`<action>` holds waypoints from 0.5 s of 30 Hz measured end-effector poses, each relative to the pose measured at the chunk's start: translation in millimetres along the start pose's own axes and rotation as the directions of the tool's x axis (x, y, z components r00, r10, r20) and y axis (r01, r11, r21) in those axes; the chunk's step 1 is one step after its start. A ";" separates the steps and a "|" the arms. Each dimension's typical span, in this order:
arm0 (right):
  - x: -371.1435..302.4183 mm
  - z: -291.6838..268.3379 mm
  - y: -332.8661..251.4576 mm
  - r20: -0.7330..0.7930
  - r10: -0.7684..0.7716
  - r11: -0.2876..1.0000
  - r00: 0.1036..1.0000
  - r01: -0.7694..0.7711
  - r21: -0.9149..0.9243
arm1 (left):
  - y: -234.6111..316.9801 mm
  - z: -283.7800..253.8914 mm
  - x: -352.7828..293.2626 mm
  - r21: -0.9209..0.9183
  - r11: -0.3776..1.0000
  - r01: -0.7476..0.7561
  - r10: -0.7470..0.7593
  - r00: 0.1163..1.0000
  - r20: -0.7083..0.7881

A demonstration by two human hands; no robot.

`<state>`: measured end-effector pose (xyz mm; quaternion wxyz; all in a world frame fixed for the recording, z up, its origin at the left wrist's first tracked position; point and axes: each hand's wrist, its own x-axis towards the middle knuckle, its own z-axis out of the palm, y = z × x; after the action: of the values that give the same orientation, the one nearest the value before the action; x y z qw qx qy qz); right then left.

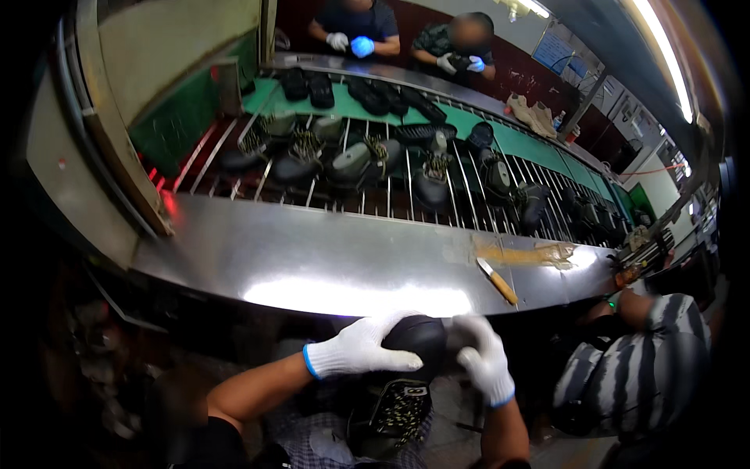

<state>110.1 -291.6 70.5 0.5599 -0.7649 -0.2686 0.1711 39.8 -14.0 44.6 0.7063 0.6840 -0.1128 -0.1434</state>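
A black shoe with speckled black-and-yellow laces lies over my lap, its smooth toe turned toward the metal counter. My left hand, in a white knit glove with a blue cuff, is closed round the toe, thumb across its top. On the toe's other side is my right hand, gloved the same way, with curled fingers smeared by motion. Whether it touches the shoe or holds something small is not visible. A knife with a yellowish handle rests on the counter beyond my right hand.
The shiny metal counter runs before me. Behind it, a roller conveyor carries several dark laced shoes, and a green belt bears black soles. Two gloved people work across the line. A person in a striped top sits at my right.
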 end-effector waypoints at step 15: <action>50.3 14.8 18.9 0.280 -0.149 0.924 0.948 0.033 0.381 | -68.2 -7.7 -21.0 -0.362 0.909 -0.208 0.161 0.975 -0.154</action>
<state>146.1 -254.3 49.9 0.6540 -0.5961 -0.3498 0.3077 19.7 -0.9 -23.1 0.8401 0.5296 -0.1044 -0.0531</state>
